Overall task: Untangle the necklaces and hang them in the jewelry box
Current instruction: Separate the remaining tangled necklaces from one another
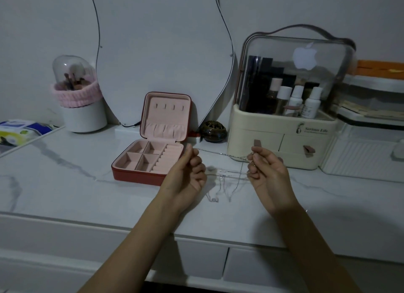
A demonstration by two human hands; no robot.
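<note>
Presently both hands are raised above the table (65, 183): left hand (185, 174) and right hand (265, 172), fingers curled, pinch thin tangled necklaces (227, 179) stretched between them. Jewelry box (153, 139) stands open just beyond the left hand.

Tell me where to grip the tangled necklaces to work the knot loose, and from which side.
Grip the necklaces close to the cluster where the strands cross, between the left hand and right hand, coming from either side with fingertip pinches. The chains are thin and stretched between the hands, with loops hanging toward the table, so short holds near the tangle probably give most control.
</note>
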